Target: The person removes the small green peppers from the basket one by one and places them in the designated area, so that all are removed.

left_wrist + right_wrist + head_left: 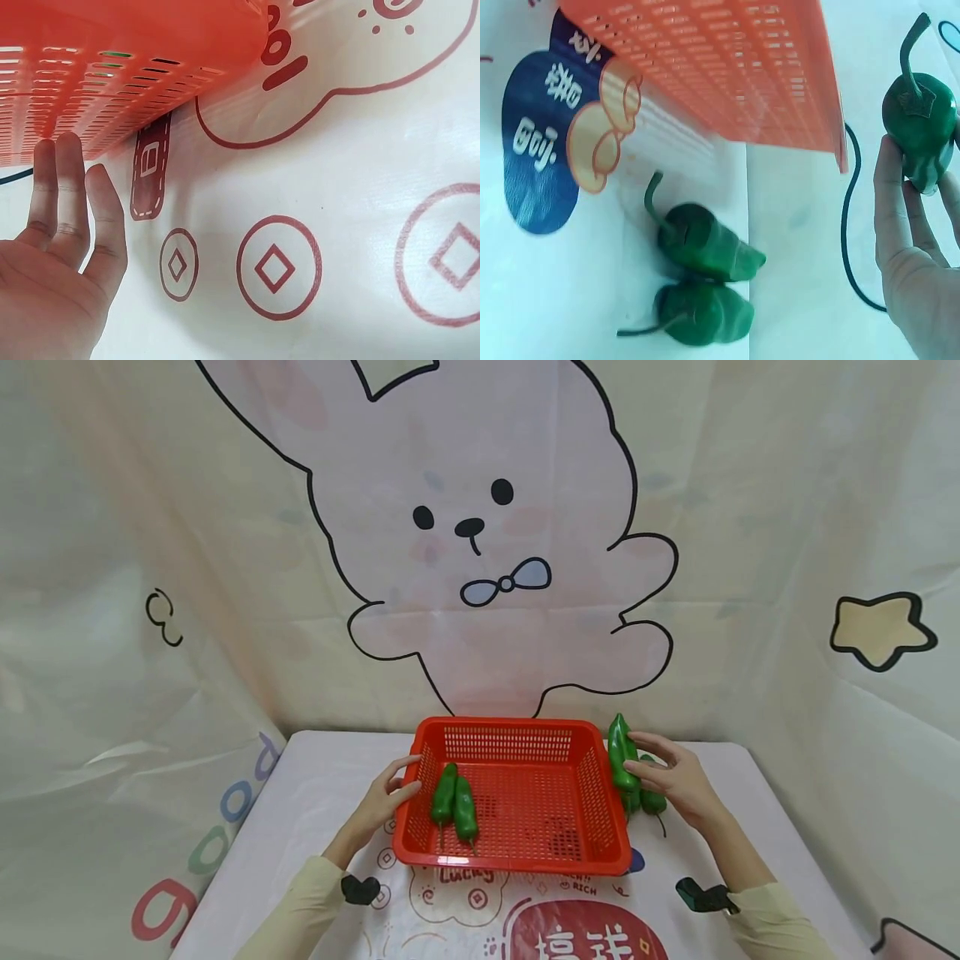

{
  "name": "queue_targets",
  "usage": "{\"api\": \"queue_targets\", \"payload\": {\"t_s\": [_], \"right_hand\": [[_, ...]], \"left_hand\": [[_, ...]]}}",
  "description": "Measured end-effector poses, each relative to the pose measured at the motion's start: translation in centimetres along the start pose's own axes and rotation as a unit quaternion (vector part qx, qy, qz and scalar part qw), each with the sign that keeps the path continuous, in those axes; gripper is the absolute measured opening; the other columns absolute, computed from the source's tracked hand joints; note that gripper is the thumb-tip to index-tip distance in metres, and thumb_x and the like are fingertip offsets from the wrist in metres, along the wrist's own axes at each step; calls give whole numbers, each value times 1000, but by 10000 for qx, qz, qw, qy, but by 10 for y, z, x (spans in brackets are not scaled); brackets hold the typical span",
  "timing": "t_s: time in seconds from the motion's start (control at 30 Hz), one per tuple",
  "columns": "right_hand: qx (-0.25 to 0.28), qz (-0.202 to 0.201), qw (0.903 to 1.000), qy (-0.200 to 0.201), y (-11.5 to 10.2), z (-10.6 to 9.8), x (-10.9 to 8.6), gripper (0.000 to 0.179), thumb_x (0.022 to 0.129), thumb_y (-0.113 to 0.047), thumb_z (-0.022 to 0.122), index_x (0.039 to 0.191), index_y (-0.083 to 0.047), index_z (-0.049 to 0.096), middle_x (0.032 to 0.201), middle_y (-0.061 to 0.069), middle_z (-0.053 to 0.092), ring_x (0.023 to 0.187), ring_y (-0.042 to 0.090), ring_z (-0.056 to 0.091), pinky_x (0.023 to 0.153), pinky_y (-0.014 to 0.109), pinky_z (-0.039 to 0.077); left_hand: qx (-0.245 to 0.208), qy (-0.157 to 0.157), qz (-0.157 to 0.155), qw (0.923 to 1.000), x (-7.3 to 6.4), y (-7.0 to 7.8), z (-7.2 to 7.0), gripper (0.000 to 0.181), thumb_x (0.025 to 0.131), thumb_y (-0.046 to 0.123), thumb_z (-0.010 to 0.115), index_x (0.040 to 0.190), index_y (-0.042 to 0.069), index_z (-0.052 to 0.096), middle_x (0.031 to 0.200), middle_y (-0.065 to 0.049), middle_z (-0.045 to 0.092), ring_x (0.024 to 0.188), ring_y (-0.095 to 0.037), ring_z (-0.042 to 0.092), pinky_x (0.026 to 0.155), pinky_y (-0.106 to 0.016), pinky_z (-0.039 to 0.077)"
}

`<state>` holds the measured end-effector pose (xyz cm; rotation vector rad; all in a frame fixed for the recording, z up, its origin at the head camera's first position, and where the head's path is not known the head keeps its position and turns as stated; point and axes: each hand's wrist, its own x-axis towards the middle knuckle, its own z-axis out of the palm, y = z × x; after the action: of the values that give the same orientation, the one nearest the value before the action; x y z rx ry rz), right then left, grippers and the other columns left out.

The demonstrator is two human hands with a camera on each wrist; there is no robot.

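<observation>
A red plastic basket [525,865] stands on the table with two green peppers [466,810] in its left part. My left hand [384,802] is at the basket's left side, its fingers fairly straight. In the left wrist view those fingers [71,202] touch or nearly touch the slotted wall from outside; the thumb is hidden there. To the right of the basket, my right hand [686,781] pinches a green pepper [621,752], raised off the table, stem towards me. Beneath it, two other green peppers [705,244] lie side by side on the table.
A white printed cloth [337,935] covers the table. Hanging sheets with a cartoon animal [480,635] close off the back and sides. In the right wrist view a dark cord [847,217] runs beyond the table edge, behind the basket.
</observation>
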<state>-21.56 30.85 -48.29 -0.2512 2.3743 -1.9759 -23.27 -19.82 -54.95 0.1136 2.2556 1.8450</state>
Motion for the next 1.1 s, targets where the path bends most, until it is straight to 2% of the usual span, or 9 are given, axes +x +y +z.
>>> {"api": "queue_targets", "payload": {"t_s": [0.3,0.57,0.67,0.9,1.1], "right_hand": [[-268,-220,9992,210,13,-22,-11,50,97,-11,71,143,-1,52,139,17,49,106,9,67,81,31,58],[-592,-137,9970,489,29,-39,-22,54,99,-17,70,146,0,50,142,25,44,104,2,65,81,28,58],[-576,-63,9967,570,34,-47,-26,55,99,-17,70,147,-1,49,141,20,45,104,3,65,81,28,58],[-528,-16,9956,779,47,-65,-33,55,97,-13,72,145,2,50,132,0,50,102,4,65,80,25,57],[-617,186,9944,834,58,-75,-39,57,97,-15,72,146,2,49,133,3,50,107,4,60,81,24,57]], "left_hand": [[6,-17,-37,10000,1,-1,1,55,102,22,65,152,26,44,126,-22,55,103,-38,65,75,-45,61],[34,85,-136,9999,0,1,2,54,101,22,66,151,27,46,128,-22,56,101,-36,66,73,-44,61],[49,116,-151,9998,-1,1,2,54,101,22,66,151,27,46,129,-22,55,101,-35,66,73,-44,61],[0,96,-121,9999,-1,1,2,54,102,21,65,152,26,45,130,-22,55,101,-35,67,73,-44,61],[-4,36,-87,10000,-1,0,1,54,102,22,64,152,26,44,129,-22,55,103,-37,65,74,-45,61]]}}
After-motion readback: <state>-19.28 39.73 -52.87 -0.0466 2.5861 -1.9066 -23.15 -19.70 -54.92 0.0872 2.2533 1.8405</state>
